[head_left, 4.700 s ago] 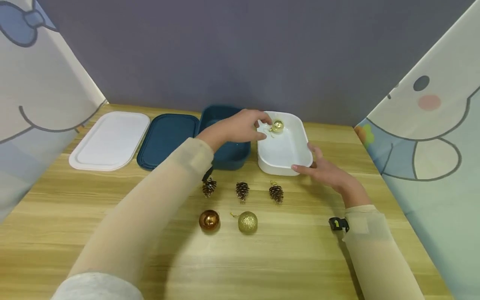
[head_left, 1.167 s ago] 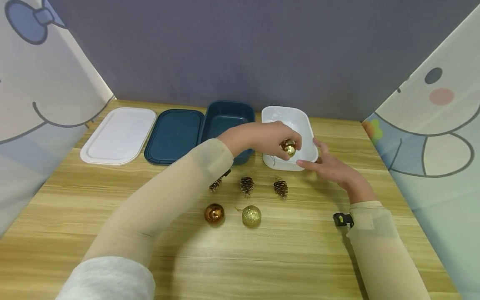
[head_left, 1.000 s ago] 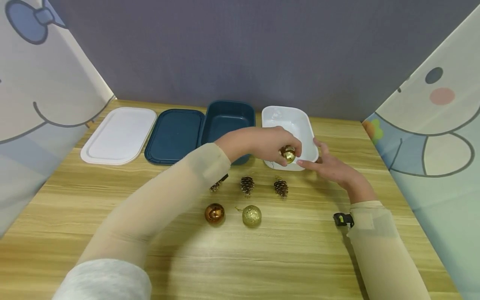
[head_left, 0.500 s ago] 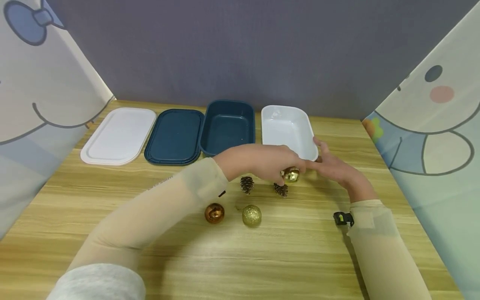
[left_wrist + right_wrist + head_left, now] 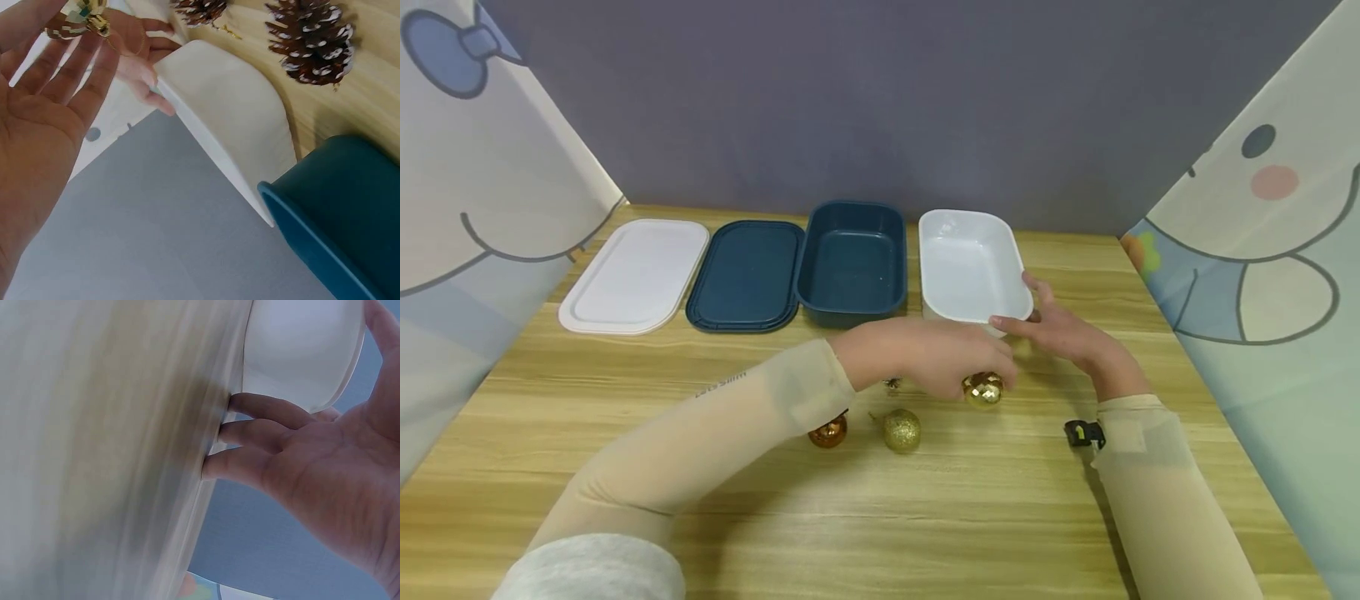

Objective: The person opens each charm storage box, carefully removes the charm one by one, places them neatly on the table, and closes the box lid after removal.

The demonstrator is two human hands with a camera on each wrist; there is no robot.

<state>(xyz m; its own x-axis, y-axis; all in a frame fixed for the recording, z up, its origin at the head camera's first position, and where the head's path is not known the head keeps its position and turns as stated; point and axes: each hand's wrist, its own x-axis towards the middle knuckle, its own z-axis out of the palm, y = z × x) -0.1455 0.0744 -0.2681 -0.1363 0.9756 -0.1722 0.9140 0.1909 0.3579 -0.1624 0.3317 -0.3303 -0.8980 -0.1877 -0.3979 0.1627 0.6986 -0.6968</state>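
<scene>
My left hand (image 5: 943, 358) pinches a shiny faceted gold Christmas ball (image 5: 983, 390) above the table, in front of the white box (image 5: 972, 271). In the left wrist view the ball (image 5: 78, 22) shows at the fingertips with its thread loop dangling. My right hand (image 5: 1063, 333) rests at the white box's near right corner, thumb on the front rim. Its fingers (image 5: 250, 434) are extended, the tips down by the table. A gold glitter ball (image 5: 902, 431) lies nearby; a copper ball (image 5: 828, 433) is partly behind my left forearm. Pinecones (image 5: 312, 44) are mostly covered in the head view.
A dark blue box (image 5: 852, 262) stands left of the white one. Farther left lie a dark blue lid (image 5: 747, 275) and a white lid (image 5: 636, 275), flat on the wooden table (image 5: 880, 525). A grey wall (image 5: 865, 100) rises behind, with printed panels on both sides.
The gold ball, lying in the white box at first, was picked up by my left hand and carried over the front rim toward me. My right hand stays at the box corner.
</scene>
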